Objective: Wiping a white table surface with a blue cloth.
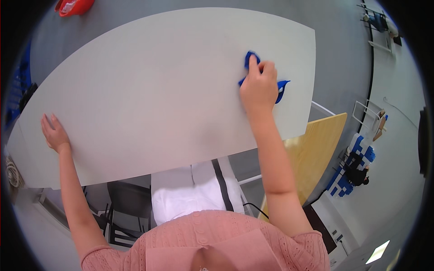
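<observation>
A blue cloth (282,90) is bunched under my right hand (260,88), which presses it onto the white tabletop (158,90) near the table's right end. Folds of the cloth stick out past the fingertips and on both sides of the hand; the rest is hidden beneath the palm. At the table's left end my left hand (55,133) rests flat on the surface, fingers stretched out and holding nothing.
Below the white table's right end is a wooden-topped table (316,149). A dark chair (129,198) stands under the near left edge. A red object (74,6) lies on the floor at the far left, and a blue crate (18,86) stands beyond the left edge.
</observation>
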The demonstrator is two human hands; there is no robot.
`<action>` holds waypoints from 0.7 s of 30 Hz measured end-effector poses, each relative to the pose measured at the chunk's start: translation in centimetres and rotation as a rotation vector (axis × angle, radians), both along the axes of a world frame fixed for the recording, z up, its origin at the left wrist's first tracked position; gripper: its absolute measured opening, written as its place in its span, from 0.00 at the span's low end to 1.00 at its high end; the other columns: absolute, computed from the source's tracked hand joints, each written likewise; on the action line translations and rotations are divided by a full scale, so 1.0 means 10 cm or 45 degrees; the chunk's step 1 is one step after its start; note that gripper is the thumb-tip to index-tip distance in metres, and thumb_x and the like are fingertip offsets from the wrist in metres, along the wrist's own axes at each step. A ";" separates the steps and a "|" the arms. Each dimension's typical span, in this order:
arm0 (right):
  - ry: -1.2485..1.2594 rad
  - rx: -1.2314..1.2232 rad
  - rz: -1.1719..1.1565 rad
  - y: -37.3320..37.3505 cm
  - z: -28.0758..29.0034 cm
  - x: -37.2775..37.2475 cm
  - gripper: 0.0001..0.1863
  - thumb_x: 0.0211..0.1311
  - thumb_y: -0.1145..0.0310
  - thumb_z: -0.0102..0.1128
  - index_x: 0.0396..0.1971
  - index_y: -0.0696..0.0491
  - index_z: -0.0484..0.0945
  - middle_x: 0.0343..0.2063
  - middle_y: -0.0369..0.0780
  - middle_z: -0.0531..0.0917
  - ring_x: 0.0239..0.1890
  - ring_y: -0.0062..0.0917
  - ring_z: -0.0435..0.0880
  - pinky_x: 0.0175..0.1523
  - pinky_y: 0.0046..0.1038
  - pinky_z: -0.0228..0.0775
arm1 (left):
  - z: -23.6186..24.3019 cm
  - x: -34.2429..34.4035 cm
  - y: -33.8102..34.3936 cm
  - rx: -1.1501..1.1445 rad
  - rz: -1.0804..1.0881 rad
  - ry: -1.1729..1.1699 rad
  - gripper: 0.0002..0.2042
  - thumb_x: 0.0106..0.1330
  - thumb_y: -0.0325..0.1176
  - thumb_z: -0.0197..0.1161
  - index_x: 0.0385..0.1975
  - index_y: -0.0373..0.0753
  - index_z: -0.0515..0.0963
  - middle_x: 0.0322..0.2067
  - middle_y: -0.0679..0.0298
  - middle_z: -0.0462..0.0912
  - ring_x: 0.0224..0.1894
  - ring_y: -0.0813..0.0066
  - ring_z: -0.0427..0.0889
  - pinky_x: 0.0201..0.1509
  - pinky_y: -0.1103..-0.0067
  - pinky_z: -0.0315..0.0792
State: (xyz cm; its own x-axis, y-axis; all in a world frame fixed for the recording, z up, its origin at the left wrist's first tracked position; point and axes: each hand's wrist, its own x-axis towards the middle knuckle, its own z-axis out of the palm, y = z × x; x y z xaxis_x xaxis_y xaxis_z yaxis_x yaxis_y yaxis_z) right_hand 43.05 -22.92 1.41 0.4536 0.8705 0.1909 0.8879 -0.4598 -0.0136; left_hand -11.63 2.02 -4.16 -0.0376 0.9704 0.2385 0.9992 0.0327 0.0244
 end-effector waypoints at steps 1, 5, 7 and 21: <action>0.001 0.007 -0.002 -0.08 -0.03 -0.11 0.17 0.49 0.80 0.58 0.43 0.57 0.80 0.33 0.39 0.72 0.34 0.31 0.75 0.31 0.28 0.73 | 0.00 -0.03 0.02 0.004 0.022 0.012 0.29 0.70 0.60 0.42 0.66 0.54 0.65 0.69 0.67 0.62 0.71 0.68 0.58 0.71 0.59 0.50; -0.112 -0.013 0.039 -0.10 -0.08 -0.18 0.18 0.49 0.79 0.58 0.44 0.57 0.78 0.33 0.39 0.73 0.34 0.31 0.76 0.31 0.27 0.72 | 0.00 0.03 0.03 0.002 -0.011 -0.026 0.29 0.70 0.60 0.42 0.67 0.54 0.64 0.69 0.67 0.62 0.71 0.68 0.58 0.71 0.58 0.50; -0.156 0.009 0.022 0.14 -0.10 0.00 0.20 0.45 0.80 0.60 0.43 0.56 0.79 0.33 0.39 0.73 0.34 0.31 0.76 0.32 0.28 0.72 | -0.04 0.09 0.04 -0.016 0.013 -0.017 0.29 0.70 0.60 0.42 0.67 0.54 0.64 0.69 0.68 0.61 0.71 0.68 0.58 0.71 0.59 0.50; -0.106 0.151 -0.080 0.30 -0.25 0.21 0.17 0.47 0.77 0.59 0.41 0.56 0.80 0.35 0.38 0.72 0.37 0.32 0.75 0.33 0.29 0.71 | -0.02 0.07 0.02 -0.016 0.009 -0.033 0.29 0.70 0.60 0.43 0.66 0.53 0.66 0.67 0.67 0.65 0.70 0.67 0.61 0.69 0.58 0.53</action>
